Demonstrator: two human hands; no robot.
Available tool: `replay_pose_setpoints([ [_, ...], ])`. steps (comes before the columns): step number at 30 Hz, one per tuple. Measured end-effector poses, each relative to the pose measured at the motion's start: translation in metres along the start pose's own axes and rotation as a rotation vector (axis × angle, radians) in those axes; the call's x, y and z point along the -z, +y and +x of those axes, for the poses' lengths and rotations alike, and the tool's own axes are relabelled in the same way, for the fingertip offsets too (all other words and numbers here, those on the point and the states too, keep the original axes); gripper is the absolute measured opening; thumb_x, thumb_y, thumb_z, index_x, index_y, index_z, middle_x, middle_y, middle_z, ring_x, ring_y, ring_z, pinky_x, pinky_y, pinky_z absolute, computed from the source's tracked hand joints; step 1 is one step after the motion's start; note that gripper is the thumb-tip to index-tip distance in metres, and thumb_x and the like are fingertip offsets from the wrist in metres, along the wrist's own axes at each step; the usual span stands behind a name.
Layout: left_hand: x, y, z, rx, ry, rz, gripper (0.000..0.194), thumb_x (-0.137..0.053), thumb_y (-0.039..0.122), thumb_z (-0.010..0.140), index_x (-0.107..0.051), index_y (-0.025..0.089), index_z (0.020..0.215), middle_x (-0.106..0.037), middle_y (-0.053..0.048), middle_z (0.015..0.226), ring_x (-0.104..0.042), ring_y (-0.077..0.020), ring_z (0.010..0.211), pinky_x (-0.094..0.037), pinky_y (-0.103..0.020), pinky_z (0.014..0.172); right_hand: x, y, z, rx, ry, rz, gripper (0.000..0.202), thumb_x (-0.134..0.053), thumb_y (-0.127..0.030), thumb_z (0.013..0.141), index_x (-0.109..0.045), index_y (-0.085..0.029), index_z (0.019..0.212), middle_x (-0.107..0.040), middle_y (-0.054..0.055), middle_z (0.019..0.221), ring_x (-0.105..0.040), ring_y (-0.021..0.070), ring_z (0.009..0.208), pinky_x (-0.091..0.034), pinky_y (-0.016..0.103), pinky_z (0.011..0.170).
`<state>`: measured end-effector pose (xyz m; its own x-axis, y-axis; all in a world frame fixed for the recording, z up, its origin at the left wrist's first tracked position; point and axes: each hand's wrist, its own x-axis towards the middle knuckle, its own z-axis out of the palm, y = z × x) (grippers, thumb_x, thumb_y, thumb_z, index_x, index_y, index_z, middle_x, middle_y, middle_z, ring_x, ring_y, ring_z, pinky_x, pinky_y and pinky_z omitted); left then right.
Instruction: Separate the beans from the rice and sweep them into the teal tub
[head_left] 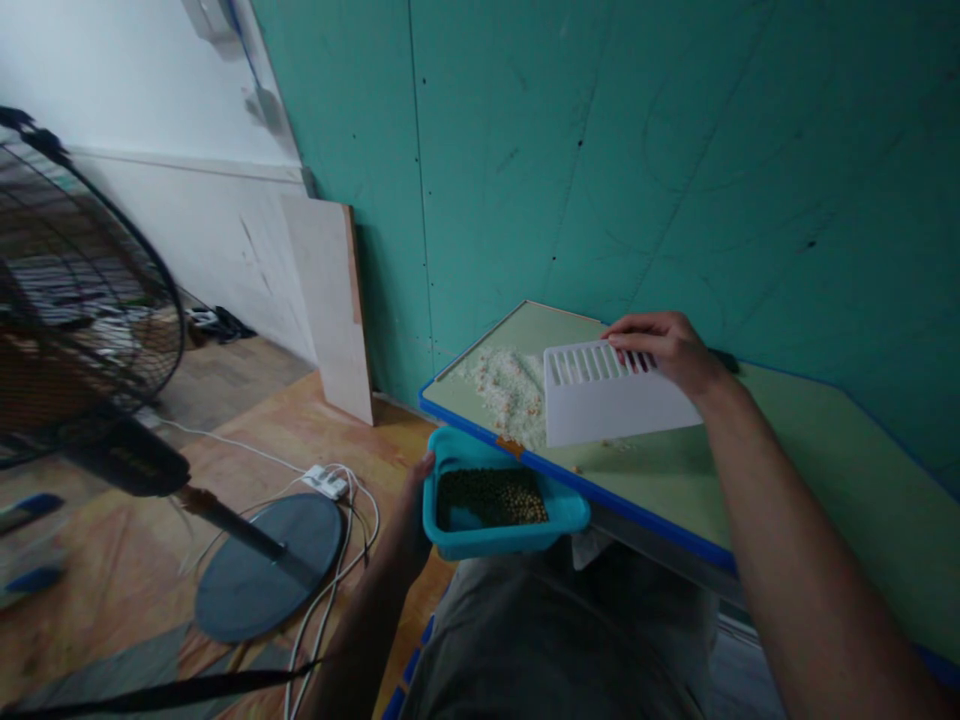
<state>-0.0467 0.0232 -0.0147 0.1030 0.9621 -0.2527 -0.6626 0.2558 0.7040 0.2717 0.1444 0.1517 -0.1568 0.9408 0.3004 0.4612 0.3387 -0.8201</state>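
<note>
My left hand [415,510] grips the left end of a turquoise plastic tub [487,541], held just below the table's front edge. Dark green and tan grains or beans [495,498] lie inside the tub. Over the table [667,478], my right hand [660,345] holds a white plastic board with a row of slots [615,408] by its upper edge, fingers closed on it. Left of the board, a spread of white grains [508,385] with some orange-tan bits lies on the pale green tabletop, and the board hides part of that surface.
A standing fan [270,560] with a round grey base is at the left. Near it, white cables run from a power strip [326,482] on the floor. A pale panel [330,300] leans against the wall. The green wall [600,150] rises behind the table.
</note>
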Motion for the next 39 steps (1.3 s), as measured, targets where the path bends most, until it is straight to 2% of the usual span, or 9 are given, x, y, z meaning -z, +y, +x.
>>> replay_pose_setpoints([
  [5, -0.003, -0.004, -0.001, 0.049, -0.049, -0.001, 0.048, -0.068, 0.053, 0.087, -0.077, 0.014, 0.114, -0.084, -0.008, 0.096, -0.076, -0.0313, 0.102, -0.054, -0.039, 0.098, 0.022, 0.012, -0.002, -0.088, 0.000, -0.041, 0.020, -0.075, -0.038, 0.069, -0.077, -0.021, 0.079, -0.065, 0.001, 0.066, -0.053, 0.0139, 0.058, -0.036, 0.028, 0.054],
  [9, -0.010, -0.006, -0.005, -0.003, -0.088, 0.040, 0.046, -0.065, 0.050, 0.090, -0.076, 0.014, 0.117, -0.084, -0.007, 0.099, -0.075, -0.0298, 0.103, -0.052, -0.038, 0.099, 0.030, 0.013, -0.008, -0.120, -0.030, -0.101, 0.022, -0.076, -0.040, 0.069, -0.078, -0.021, 0.079, -0.068, 0.002, 0.069, -0.056, 0.0154, 0.060, -0.037, 0.028, 0.055],
  [14, -0.011, -0.004, -0.006, -0.062, -0.089, 0.058, 0.043, -0.071, 0.050, 0.086, -0.077, 0.014, 0.110, -0.083, -0.007, 0.102, -0.074, -0.0292, 0.106, -0.051, -0.035, 0.100, 0.020, 0.007, -0.009, -0.143, -0.065, -0.163, 0.024, -0.076, -0.041, 0.068, -0.078, -0.021, 0.081, -0.070, 0.002, 0.070, -0.057, 0.0150, 0.059, -0.036, 0.028, 0.054],
  [18, -0.007, -0.003, -0.003, 0.002, -0.069, 0.039, 0.048, -0.068, 0.053, 0.087, -0.076, 0.014, 0.113, -0.083, -0.008, 0.100, -0.074, -0.0302, 0.106, -0.052, -0.036, 0.099, 0.006, 0.000, -0.006, -0.081, -0.095, -0.095, 0.020, -0.074, -0.037, 0.070, -0.078, -0.020, 0.080, -0.068, 0.002, 0.068, -0.055, 0.0143, 0.058, -0.037, 0.028, 0.053],
  [22, -0.007, -0.002, -0.003, 0.047, -0.053, 0.025, 0.052, -0.069, 0.054, 0.085, -0.075, 0.013, 0.116, -0.084, -0.009, 0.096, -0.075, -0.0319, 0.103, -0.054, -0.039, 0.098, 0.005, 0.001, -0.005, -0.070, -0.028, -0.006, 0.018, -0.073, -0.035, 0.070, -0.077, -0.020, 0.079, -0.065, 0.001, 0.065, -0.054, 0.0132, 0.056, -0.036, 0.027, 0.052],
  [30, -0.008, -0.006, -0.005, 0.001, -0.059, 0.060, 0.046, -0.069, 0.053, 0.086, -0.077, 0.015, 0.110, -0.084, -0.006, 0.096, -0.075, -0.0306, 0.105, -0.053, -0.039, 0.100, 0.026, 0.001, -0.008, -0.049, 0.169, -0.099, 0.015, -0.073, -0.034, 0.070, -0.076, -0.020, 0.076, -0.062, 0.000, 0.060, -0.051, 0.0128, 0.054, -0.035, 0.027, 0.052],
  [36, -0.011, -0.015, -0.005, 0.064, -0.058, 0.046, 0.050, -0.066, 0.054, 0.088, -0.075, 0.016, 0.119, -0.084, -0.007, 0.100, -0.075, -0.0310, 0.107, -0.052, -0.041, 0.102, 0.043, 0.005, -0.038, 0.030, 0.288, -0.244, 0.016, -0.072, -0.032, 0.076, -0.078, -0.018, 0.082, -0.068, 0.002, 0.066, -0.054, 0.0136, 0.059, -0.038, 0.028, 0.057],
  [39, -0.013, -0.018, -0.007, 0.100, -0.046, 0.027, 0.053, -0.066, 0.054, 0.088, -0.074, 0.015, 0.122, -0.084, -0.008, 0.101, -0.074, -0.0321, 0.108, -0.051, -0.042, 0.103, 0.048, 0.017, -0.059, 0.060, 0.438, -0.139, 0.013, -0.073, -0.031, 0.076, -0.079, -0.020, 0.081, -0.070, 0.002, 0.070, -0.056, 0.0138, 0.059, -0.038, 0.028, 0.057],
])
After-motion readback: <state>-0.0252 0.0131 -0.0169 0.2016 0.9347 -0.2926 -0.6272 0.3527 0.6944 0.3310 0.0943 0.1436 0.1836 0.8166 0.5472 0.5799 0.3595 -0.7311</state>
